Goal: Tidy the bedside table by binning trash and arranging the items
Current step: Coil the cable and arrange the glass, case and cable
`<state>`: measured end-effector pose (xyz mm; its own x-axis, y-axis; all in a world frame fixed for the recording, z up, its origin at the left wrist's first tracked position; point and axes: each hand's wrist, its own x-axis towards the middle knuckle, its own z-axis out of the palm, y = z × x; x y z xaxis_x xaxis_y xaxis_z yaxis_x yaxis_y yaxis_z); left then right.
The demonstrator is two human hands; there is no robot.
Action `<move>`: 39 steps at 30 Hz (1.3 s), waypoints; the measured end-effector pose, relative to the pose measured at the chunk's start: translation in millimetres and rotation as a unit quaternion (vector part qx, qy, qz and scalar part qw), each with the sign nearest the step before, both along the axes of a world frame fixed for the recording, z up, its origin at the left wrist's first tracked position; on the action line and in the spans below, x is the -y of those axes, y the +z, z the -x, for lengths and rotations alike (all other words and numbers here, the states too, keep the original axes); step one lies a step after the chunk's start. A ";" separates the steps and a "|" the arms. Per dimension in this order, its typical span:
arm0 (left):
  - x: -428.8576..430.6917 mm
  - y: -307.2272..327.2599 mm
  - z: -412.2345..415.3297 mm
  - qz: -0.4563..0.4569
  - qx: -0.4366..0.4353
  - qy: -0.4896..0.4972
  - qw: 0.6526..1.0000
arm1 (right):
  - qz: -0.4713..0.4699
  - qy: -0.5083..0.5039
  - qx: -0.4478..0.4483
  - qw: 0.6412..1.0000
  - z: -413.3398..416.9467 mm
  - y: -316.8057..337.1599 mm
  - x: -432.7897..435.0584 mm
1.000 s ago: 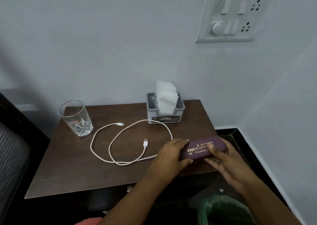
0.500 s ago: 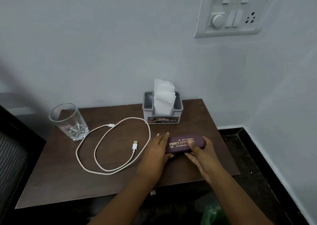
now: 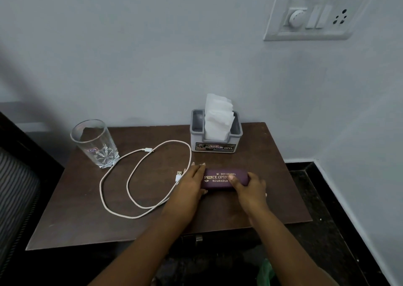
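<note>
As both forearms reach over the tabletop [image 3: 87, 209], the left hand [image 3: 192, 183] and right hand [image 3: 250, 187] grip opposite ends of the glasses case [image 3: 218, 180], fingers curled round it.

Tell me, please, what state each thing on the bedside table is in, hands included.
Glasses case: closed, flat on the table, held at both ends.
Left hand: holds the case's left end.
Right hand: grips the case's right end.
Glass: upright, looks empty.
Cable: unplugged, loosely looped on the table.
Tissue holder: upright, tissues sticking out.
</note>
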<state>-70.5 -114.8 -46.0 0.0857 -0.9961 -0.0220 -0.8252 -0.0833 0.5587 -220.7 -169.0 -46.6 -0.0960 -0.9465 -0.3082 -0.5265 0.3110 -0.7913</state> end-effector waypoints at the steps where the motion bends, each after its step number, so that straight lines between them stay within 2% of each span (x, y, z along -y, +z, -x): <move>1: 0.4 1.2 0.6 -0.001 -0.002 0.007 1.000 | -0.002 0.004 -0.005 1.000 0.3 0.0 0.2; 4: -0.4 9.4 5.1 0.030 -0.025 0.054 0.998 | 0.004 -0.009 -0.002 1.000 3.7 5.4 3.1; 7: 8.0 21.7 9.7 0.067 -0.120 0.145 0.980 | 0.053 -0.030 0.024 0.998 6.8 14.1 16.8; 9: 23.1 26.2 7.4 0.041 -0.201 0.205 0.957 | 0.062 -0.015 0.065 0.996 2.7 18.4 30.5; 11: 41.0 25.3 -0.1 -0.001 -0.236 0.244 0.941 | 0.055 0.014 0.083 0.995 -4.3 20.0 44.7; 16: 62.0 14.5 -15.1 -0.077 -0.277 0.232 0.929 | 0.036 0.077 0.082 0.993 -21.0 15.2 72.2; 22: 62.5 -12.4 -18.2 -0.073 -0.286 0.192 0.936 | 0.051 0.060 0.079 0.994 -16.4 5.6 79.8; 25: 58.3 -6.4 -11.4 -0.063 -0.273 0.194 0.940 | 0.055 0.063 0.084 0.993 -10.0 7.8 78.2; 32: 21.6 -13.7 -1.6 -0.029 -0.360 0.245 0.900 | 0.088 0.014 0.050 0.995 20.2 6.7 22.9; 39: 6.5 -17.1 29.7 -0.015 -0.399 0.277 0.874 | 0.099 -0.029 0.073 0.992 21.1 -9.9 -2.8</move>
